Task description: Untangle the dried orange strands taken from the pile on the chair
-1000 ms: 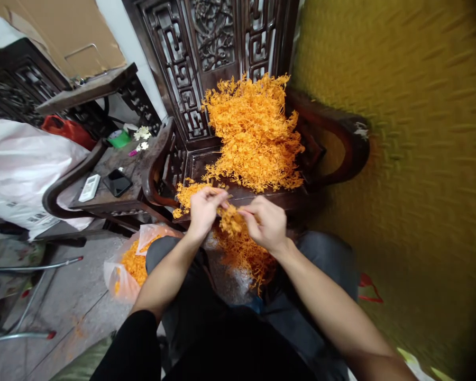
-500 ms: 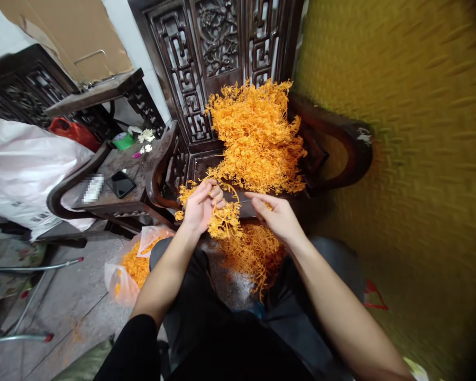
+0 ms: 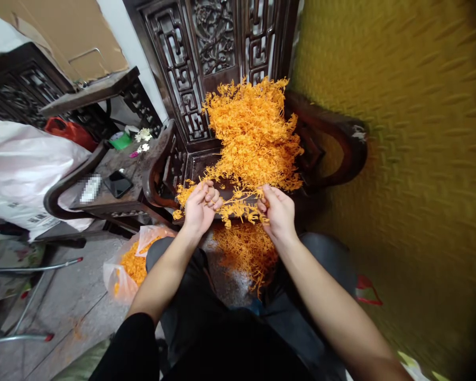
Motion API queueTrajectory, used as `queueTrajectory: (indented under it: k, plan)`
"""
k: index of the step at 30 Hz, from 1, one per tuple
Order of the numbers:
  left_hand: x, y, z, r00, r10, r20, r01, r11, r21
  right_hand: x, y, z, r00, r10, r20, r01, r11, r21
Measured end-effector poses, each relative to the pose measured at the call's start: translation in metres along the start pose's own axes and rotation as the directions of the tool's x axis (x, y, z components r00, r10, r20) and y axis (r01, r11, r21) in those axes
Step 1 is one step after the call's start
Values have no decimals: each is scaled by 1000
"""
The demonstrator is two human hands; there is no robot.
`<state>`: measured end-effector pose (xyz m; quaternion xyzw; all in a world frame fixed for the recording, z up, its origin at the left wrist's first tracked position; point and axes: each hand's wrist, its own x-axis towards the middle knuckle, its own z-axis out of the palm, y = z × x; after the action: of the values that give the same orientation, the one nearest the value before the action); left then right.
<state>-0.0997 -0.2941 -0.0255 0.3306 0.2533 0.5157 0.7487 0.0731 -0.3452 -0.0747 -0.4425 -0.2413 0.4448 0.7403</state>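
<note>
head view: the left hand point(image 3: 200, 205) and right hand point(image 3: 280, 212) both pinch an orange sprig point(image 3: 240, 205), strung between them by the near edge of a dark carved chair point(image 3: 198, 165). too hard a tug could snap it, dropping bits on the grey floor point(image 3: 85, 272). an orange heap point(image 3: 257, 137) sits far; a yellow textured wall point(image 3: 404, 132) stands right.

Your right hand point(image 3: 280, 210), clear of the orange branching sprig point(image 3: 238, 205) half a second ago, now pinches it. Sprig's uncurled, spanning to your left hand point(image 3: 200, 209).
</note>
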Motion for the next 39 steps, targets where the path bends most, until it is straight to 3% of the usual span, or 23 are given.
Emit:
queueTrajectory:
  k: [3, 7, 13, 16, 18, 20, 22, 24, 27, 29, 31, 33, 35, 39]
  plan:
    - [-1, -6, -3, 999, -26, 26, 23, 993, 113, -3, -6, 0, 992, 43, 118, -46, 999, 27]
    - [-3, -16, -8, 988, -108, 110, 57, 918, 393, -7, -12, -4, 965, 75, 250, -97, 992, 77]
    - [-6, -19, -5, 969, -90, 230, -80, 767, 637, -9, -10, -6, 923, 133, 361, -163, 985, 53]
    - [-6, -20, -1, 968, -110, 224, -79, 715, 695, -8, -3, -5, 931, 85, 355, -44, 992, -121]
    - [-6, -23, 0, 971, -109, 214, -80, 694, 716, -7, 2, -5, 952, -19, 306, 109, 954, -279]
    - [-5, -26, -3, 968, -94, 232, -116, 654, 748, -7, 5, -5, 963, -91, 254, 185, 907, -377]
    - [-4, -29, -7, 965, -26, 261, -201, 567, 799, -7, 6, -4, 968, -33, 249, 130, 915, -382]
    - [-5, -31, -11, 948, 83, 307, -314, 398, 862, -10, 4, -2, 954, 52, 295, 68, 922, -381]
    - [-8, -30, -15, 892, 173, 418, -435, 69, 898, -12, 0, -1, 934, 6, 358, 171, 871, -461]
    - [-9, -28, -16, 879, 168, 446, -451, -7, 892, -11, -3, -2, 930, -65, 361, 255, 822, -510]
    - [-10, -24, -15, 902, 154, 403, -421, 107, 901, -9, -6, -6, 935, -143, 325, 310, 775, -550]
    - [-9, -19, -13, 937, 112, 331, -350, 312, 883, -7, -8, -10, 930, -193, 314, 351, 723, -595]
    - [-8, -17, -10, 958, 53, 281, -273, 467, 841, -6, -9, -13, 912, -157, 380, 377, 686, -622]
    - [-8, -26, -6, 982, 65, 177, -180, 592, 786, -11, -8, -8, 883, -54, 466, 379, 670, -639]
